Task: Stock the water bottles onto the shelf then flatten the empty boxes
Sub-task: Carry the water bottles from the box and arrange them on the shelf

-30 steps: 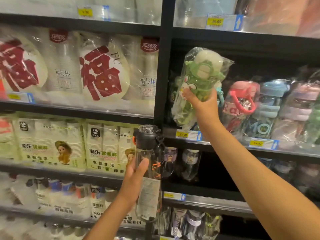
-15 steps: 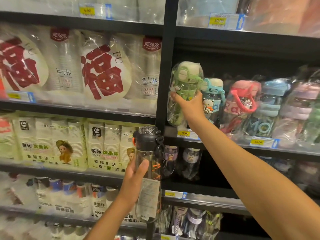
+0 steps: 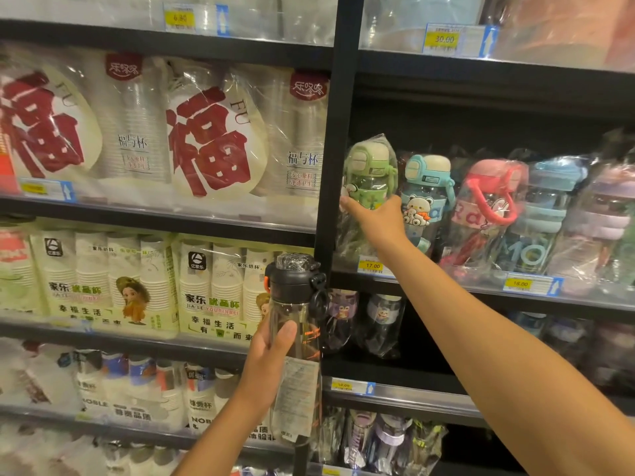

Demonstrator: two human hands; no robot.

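In the head view, the right hand (image 3: 376, 218) grips the green water bottle (image 3: 369, 173), which is wrapped in clear plastic. Its fingers are curled round the bottle's lower part. The bottle stands upright at the left end of the shelf (image 3: 481, 297), touching the blue bottle (image 3: 426, 197) beside it. Lower down, the left hand (image 3: 271, 352) holds a clear bottle with a black lid (image 3: 295, 338) in front of the shelves, upright. The thumb presses on its front and the other fingers are hidden behind it.
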